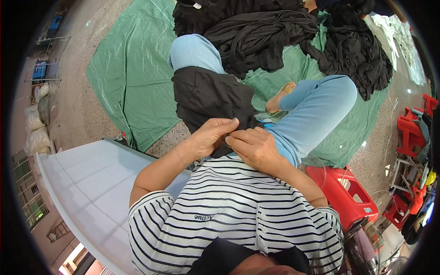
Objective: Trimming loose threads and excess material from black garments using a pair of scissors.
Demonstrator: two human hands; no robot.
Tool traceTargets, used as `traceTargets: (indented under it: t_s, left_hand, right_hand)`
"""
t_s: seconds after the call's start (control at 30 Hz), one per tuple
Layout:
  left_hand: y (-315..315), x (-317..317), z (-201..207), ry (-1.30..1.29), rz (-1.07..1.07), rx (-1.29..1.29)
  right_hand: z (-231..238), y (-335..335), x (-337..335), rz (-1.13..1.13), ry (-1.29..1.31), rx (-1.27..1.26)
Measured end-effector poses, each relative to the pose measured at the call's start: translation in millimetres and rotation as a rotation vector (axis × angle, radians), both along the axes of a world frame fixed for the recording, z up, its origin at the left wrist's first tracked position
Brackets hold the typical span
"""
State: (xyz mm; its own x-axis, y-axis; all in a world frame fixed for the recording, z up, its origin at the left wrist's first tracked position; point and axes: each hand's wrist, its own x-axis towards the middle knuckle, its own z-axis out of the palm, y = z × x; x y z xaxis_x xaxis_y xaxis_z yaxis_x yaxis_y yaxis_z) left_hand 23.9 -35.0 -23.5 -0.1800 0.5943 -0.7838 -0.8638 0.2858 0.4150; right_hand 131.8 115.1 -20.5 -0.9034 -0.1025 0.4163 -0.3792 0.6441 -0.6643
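Observation:
A piece of black cloth (pixel 208 94) lies over my left leg and runs up into my lap. My left hand (pixel 211 136) is closed at the cloth's near edge, thumb stretched along the top. Close beside it, my right hand (pixel 254 145) pinches the same cloth, fingers curled. Under the hands a dark fold of the fabric shows; the exact spot between the fingertips is hidden. A small blue item (pixel 266 123) sits by the right hand, too small to name.
Heaps of black cloth (pixel 263 34) lie ahead on a green tarp (pixel 133 68). A white panel-like table (pixel 98 183) stands at my left. A red plastic stool (pixel 341 188) is at my right, more red stools (pixel 408 133) beyond. White cloth (pixel 403 46) lies far right.

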Motion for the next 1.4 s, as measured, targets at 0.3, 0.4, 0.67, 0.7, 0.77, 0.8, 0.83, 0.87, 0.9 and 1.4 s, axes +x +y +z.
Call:
traceTargets:
  t_s: [0.3, 0.4, 0.67, 0.7, 0.77, 0.8, 0.83, 0.87, 0.9, 1.4]
  left_hand:
    - [-1.5, 6.3, 1.4, -0.026, 0.048, -0.004]
    - [1.7, 11.2, 7.9, 0.034, 0.153, -0.005]
    - [16.6, 25.3, 11.8, 0.912, 0.11, 0.198]
    - [18.5, 27.8, 10.9, 0.934, 0.131, 0.187]
    - [20.9, 31.2, 9.2, 0.956, 0.15, 0.176]
    - [21.5, 32.3, 8.4, 1.011, 0.215, 0.16]
    - [22.5, 32.9, 7.9, 1.066, 0.28, 0.144]
    - [24.9, 32.6, 8.0, 1.066, 0.278, 0.144]
    - [28.1, 31.5, 8.2, 1.084, 0.321, 0.173]
    - [39.9, 32.3, -5.0, 0.734, 0.091, 0.006]
  right_hand:
    - [-5.0, 1.5, 3.2, 0.018, -0.06, -0.07]
    - [-3.5, 0.9, 3.3, -0.014, -0.083, -0.215]
    - [-25.3, 16.7, -13.9, -0.435, -0.874, -1.354]
    - [-23.0, 19.7, -16.9, -0.404, -0.913, -1.413]
    - [-21.0, 20.1, -16.6, -0.442, -0.958, -1.457]
    - [-20.8, 19.7, -16.4, -0.479, -1.003, -1.501]
    - [-21.2, 20.0, -15.6, -0.479, -1.002, -1.502]
    - [-21.5, 21.1, -13.8, -0.427, -1.017, -1.458]
    - [-21.9, 21.4, -12.6, -0.376, -1.031, -1.413]
    - [-20.4, 22.0, -18.5, -0.532, -0.473, -1.726]
